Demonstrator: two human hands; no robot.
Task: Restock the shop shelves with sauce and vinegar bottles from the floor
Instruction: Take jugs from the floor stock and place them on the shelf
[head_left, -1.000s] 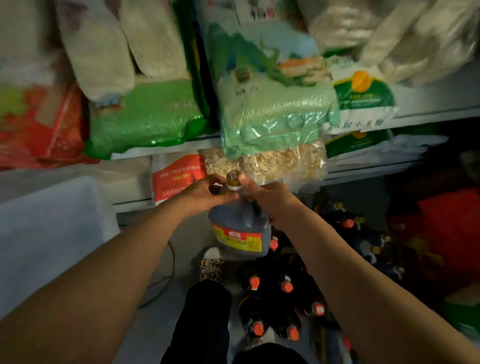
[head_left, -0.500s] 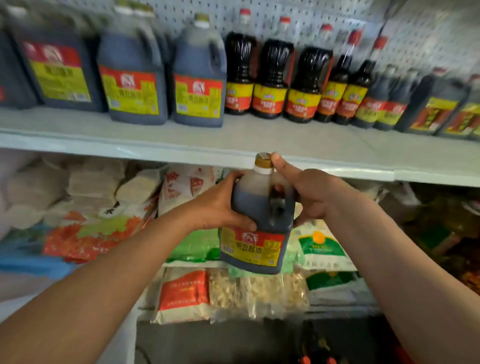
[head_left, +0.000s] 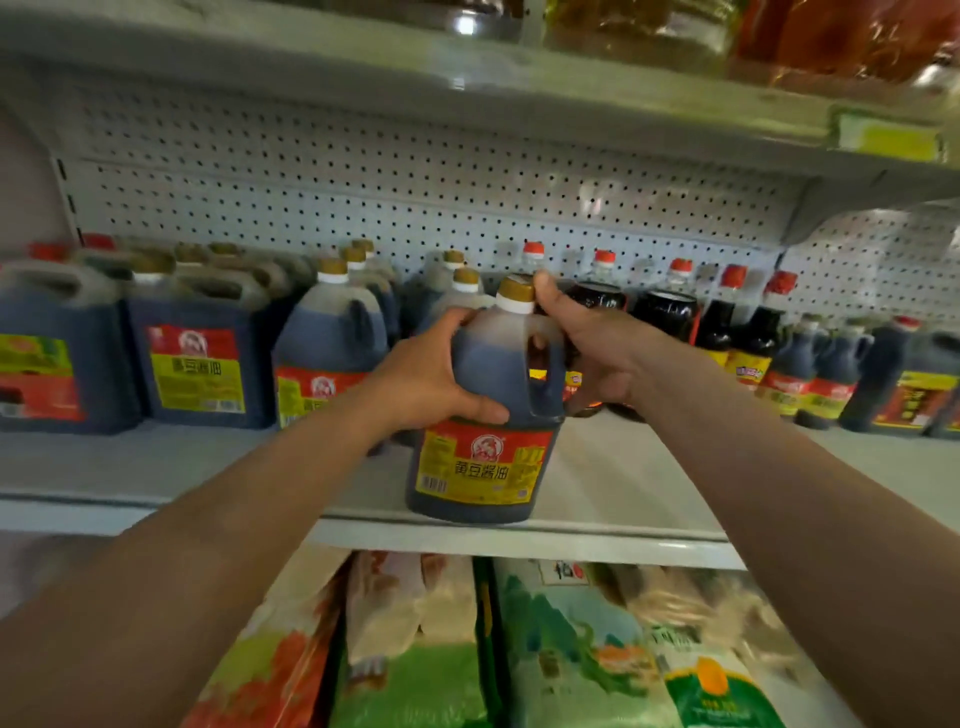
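Soy-sauce jug (head_left: 485, 410) at white shelf (head_left: 613, 483) front edge; both hands' grip (head_left: 431, 379) (head_left: 597, 348) holding it; pegboard (head_left: 415, 208) behind.

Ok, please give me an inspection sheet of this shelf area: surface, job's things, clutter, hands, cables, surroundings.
Surface: white shelf, front part bare.
Job's things: soy sauce jug at the front edge, upright; whether it rests on the shelf, cannot tell.
Clutter: nothing seen.
Hands: left hand grips the jug's side; right hand holds its handle side, thumb by the cap.
Cables: nothing seen.
Surroundings: jugs at left, red-capped bottles at right, pegboard behind, bagged goods below.
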